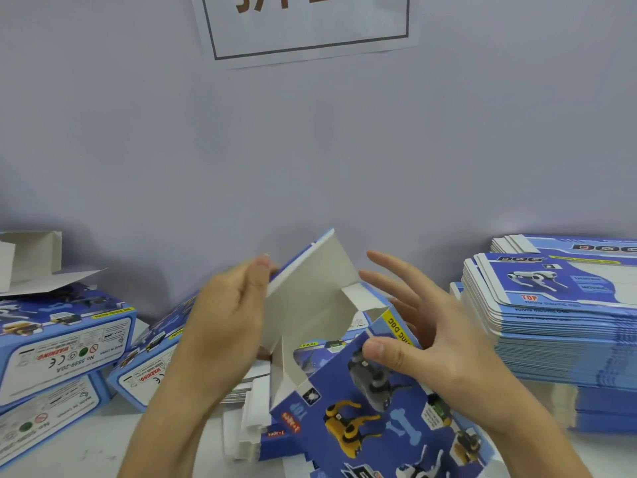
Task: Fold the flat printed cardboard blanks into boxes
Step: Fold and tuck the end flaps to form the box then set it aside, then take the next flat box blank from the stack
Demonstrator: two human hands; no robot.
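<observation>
We hold a half-formed box [362, 391] in front of us above the tabletop [103, 439], its blue printed side with robot dogs facing us and its open end turned up. Our left hand [224, 326] grips the tall grey lid flap [310, 281], fingers curled over its left edge. Our right hand [424, 343] presses its thumb on the blue panel near the box's upper corner, while its fingers [389, 270] spread wide and straight behind the box. A stack of flat blanks [558, 315] lies at the right, just beside our right hand. Finished boxes [65, 343] are piled at the left. A paper sign [306, 25] hangs on the wall above.
</observation>
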